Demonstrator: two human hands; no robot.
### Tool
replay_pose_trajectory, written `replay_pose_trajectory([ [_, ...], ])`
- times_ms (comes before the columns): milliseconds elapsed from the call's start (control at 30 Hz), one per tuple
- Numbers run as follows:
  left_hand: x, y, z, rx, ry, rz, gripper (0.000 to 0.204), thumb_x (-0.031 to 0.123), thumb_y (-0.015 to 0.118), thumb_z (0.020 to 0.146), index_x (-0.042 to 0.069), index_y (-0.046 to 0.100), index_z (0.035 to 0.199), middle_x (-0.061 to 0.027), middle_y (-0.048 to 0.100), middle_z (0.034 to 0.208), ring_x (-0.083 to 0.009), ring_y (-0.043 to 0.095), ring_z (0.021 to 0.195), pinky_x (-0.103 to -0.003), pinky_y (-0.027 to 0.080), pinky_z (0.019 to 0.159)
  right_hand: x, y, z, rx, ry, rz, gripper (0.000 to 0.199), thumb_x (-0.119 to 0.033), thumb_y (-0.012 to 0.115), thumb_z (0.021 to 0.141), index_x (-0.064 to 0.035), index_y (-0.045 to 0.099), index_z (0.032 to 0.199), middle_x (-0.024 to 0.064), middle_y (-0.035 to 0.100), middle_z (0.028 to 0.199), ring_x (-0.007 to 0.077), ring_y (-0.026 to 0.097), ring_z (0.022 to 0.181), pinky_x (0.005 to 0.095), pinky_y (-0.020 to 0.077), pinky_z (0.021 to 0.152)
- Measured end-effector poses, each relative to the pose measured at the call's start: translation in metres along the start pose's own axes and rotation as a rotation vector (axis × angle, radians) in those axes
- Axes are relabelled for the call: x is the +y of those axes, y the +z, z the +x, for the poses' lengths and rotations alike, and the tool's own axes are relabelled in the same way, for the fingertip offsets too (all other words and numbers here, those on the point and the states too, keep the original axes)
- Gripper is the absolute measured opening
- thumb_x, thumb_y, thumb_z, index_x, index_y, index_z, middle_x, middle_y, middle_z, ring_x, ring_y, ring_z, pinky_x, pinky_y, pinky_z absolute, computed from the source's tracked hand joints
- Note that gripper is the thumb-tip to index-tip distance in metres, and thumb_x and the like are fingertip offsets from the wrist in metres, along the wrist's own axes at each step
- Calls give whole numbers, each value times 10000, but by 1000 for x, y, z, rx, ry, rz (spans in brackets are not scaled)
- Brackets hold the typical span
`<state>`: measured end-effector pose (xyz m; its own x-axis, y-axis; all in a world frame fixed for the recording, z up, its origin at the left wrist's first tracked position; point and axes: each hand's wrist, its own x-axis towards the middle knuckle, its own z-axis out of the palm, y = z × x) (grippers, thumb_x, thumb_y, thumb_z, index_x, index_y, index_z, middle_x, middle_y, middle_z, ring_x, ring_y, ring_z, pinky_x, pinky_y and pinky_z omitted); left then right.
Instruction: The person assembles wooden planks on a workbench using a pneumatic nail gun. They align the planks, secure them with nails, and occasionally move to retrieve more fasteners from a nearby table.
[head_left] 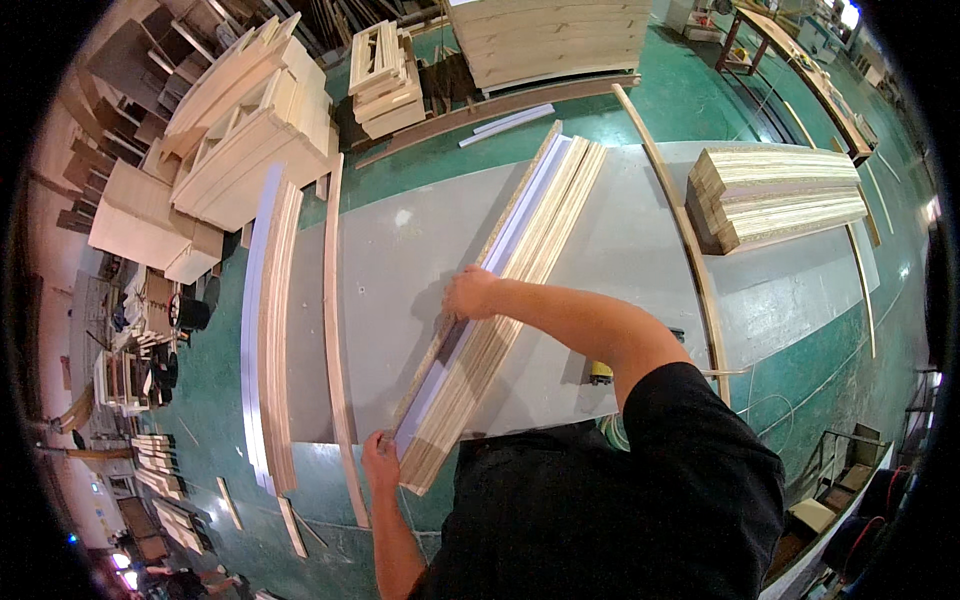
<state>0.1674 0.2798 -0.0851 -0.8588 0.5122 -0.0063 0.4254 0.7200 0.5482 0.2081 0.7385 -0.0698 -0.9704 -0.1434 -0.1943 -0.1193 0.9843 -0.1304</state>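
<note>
A bundle of long plywood strips (545,240) lies slantwise across the grey tabletop in front of me. Along its left side runs a long narrow strip (512,208) with a speckled brown edge, beside a lavender-faced strip (545,190). My right hand (470,293) is closed over the speckled strip about midway along, its arm crossing above the bundle. At the near end, my left hand (380,460) grips the same strip with its fingers at the corner. Part of each hand's fingers is hidden behind the wood.
More strips (278,340) with a lavender face stand left of a long wooden batten (335,330). Another batten (670,190) crosses the grey surface (620,250) at right, before a stacked plywood pile (775,195). A yellow tool (600,373) sits near my right arm.
</note>
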Motion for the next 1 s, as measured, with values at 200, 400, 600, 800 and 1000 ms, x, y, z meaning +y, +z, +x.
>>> replay_pose_trajectory([
  [200,61,-34,2,44,-57,-51,256,161,702,885,21,678,1099,-171,675,1039,-363,643,978,-451,494,904,-1,-44,-37,170,41,-7,158,-310,644,874,-205,685,984,6,640,1071,220,610,1073,425,436,877],
  [400,73,-61,-92,-141,109,108,229,127,766,822,44,711,1028,-136,659,1009,-344,623,1000,-451,485,901,-36,-41,-126,299,-162,27,137,-276,662,858,-166,665,938,46,597,1021,257,591,1048,437,430,884],
  [600,77,-18,-136,-49,42,33,269,62,775,771,69,700,1030,-116,574,981,-348,552,947,-457,452,825,-51,7,-158,215,-127,120,207,-183,666,797,-140,640,997,76,580,1074,303,551,1087,490,421,953],
  [800,70,8,-135,192,-20,142,372,70,791,731,85,666,1081,-127,512,1125,-352,488,1061,-494,404,925,-46,24,-140,371,-116,110,350,-171,738,737,-116,600,1054,88,549,1126,323,516,1118,511,397,984],
  [1000,70,11,-125,225,-152,148,713,164,869,650,104,550,1285,-154,422,1352,-402,392,1275,-526,338,1073,-44,-18,-122,298,-158,157,655,-324,831,727,-124,552,1285,133,492,1314,360,460,1262,528,354,1065],
])
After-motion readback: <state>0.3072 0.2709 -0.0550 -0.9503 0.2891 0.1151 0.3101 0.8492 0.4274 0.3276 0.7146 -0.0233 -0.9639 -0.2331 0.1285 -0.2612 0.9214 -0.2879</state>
